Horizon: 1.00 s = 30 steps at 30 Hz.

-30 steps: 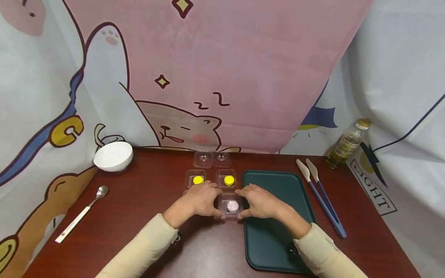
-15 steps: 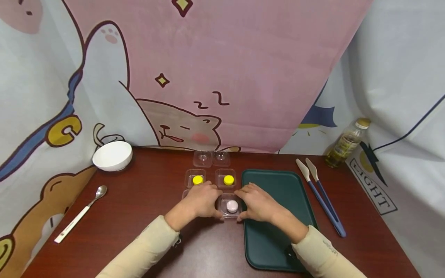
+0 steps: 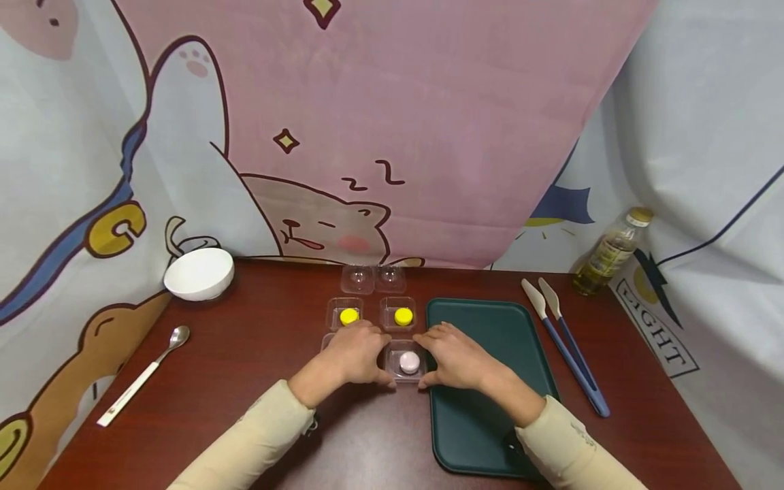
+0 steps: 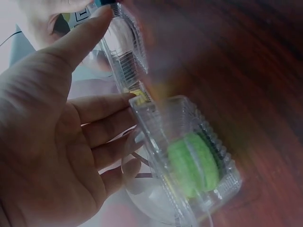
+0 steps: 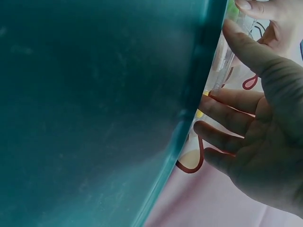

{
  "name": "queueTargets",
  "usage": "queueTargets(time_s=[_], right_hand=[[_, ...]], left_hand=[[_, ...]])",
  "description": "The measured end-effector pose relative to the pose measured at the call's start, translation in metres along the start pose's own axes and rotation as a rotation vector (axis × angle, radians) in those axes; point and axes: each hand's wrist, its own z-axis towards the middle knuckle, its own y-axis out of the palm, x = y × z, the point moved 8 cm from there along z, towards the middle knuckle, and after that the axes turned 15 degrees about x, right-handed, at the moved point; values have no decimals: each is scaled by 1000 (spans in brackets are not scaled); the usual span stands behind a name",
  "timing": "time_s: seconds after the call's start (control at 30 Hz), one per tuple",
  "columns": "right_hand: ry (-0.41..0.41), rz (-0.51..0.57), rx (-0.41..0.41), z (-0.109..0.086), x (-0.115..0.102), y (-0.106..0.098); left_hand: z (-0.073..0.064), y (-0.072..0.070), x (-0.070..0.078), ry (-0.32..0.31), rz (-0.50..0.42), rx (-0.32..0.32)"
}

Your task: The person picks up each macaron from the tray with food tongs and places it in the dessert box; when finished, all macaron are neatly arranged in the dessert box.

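Note:
A clear plastic box [image 3: 395,373] with a pale pink macaron [image 3: 409,362] inside sits at the table's middle. My left hand [image 3: 357,350] spans its left side, with the thumb at the near corner and the forefinger towards the far corner. On the opposite side, my right hand [image 3: 456,357] does the same over the tray's edge, fingers extended in the right wrist view. Mostly hidden behind my left hand is another clear box; the left wrist view shows a green macaron [image 4: 194,165] in it. Farther back, two clear boxes hold yellow macarons [image 3: 403,317].
A dark green tray [image 3: 490,422] lies under my right forearm. Beyond the yellow macarons are two clear domed plastic pieces [image 3: 358,279]. Blue-handled tongs [image 3: 572,361] and an oil bottle [image 3: 606,258] are at right; a white bowl [image 3: 199,275] and a spoon [image 3: 143,381] at left.

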Motion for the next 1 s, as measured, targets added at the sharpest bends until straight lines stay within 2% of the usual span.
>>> queueTargets(time_s=[0.33,0.6,0.73,0.87,1.0], right_hand=[[-25,5,-3,-3,2,2],[6,38,-25,3,7,-6],[41,80,-33,7,12,-11],[58,118,-33,8,19,-15],[31,140,14,9,23,-19]], left_hand=[[-7,4,-8,-66,-40,-37],[-9,-8,-24,-107,-123,-20],[-9,-15,-33,-130,-202,-5],[-7,-26,-46,-176,-285,37],[-3,-33,-72,-255,-379,106]])
